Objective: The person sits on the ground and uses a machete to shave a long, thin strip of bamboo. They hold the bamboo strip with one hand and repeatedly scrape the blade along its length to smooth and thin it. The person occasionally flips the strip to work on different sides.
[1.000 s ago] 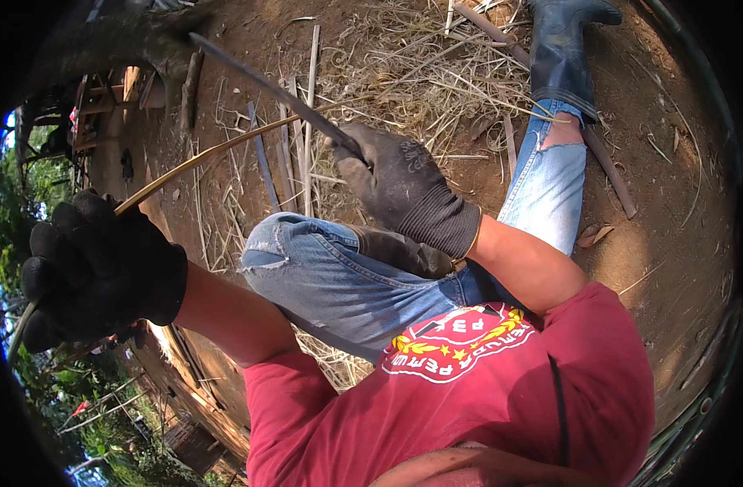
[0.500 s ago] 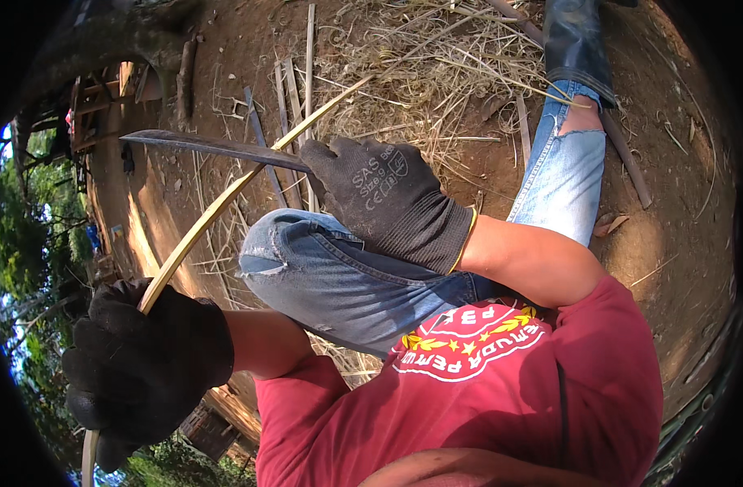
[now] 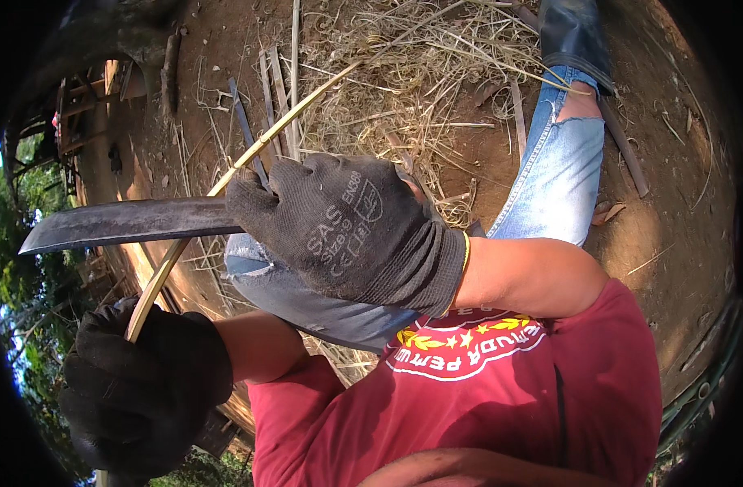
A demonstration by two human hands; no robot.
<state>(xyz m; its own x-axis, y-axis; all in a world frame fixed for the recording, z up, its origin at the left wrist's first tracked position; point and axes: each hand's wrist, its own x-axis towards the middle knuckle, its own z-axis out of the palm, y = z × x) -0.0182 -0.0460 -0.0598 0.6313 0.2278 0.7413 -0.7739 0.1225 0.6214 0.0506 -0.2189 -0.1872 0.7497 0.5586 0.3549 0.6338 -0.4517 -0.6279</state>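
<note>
My left hand (image 3: 144, 381), in a black glove, is closed round the near end of a long, pale bamboo strip (image 3: 266, 138). The strip slants up and away to the right, bending slightly. My right hand (image 3: 339, 227), also gloved in black, grips a machete whose handle is hidden in the fist. The dark, broad machete blade (image 3: 136, 221) points left and lies across the strip, between my two hands. Whether its edge bites into the strip I cannot tell.
My bent knee in torn jeans (image 3: 306, 292) lies under my right hand. Thin shavings (image 3: 404, 97) cover the brown ground ahead. Several loose slats (image 3: 294, 81) and a stick (image 3: 627, 154) lie there too. At the far left are leaves and a wooden frame (image 3: 83, 114).
The machete has come nearer and down along the strip, toward my left hand, and its blade now shows broader. My left hand still grips the strip.
</note>
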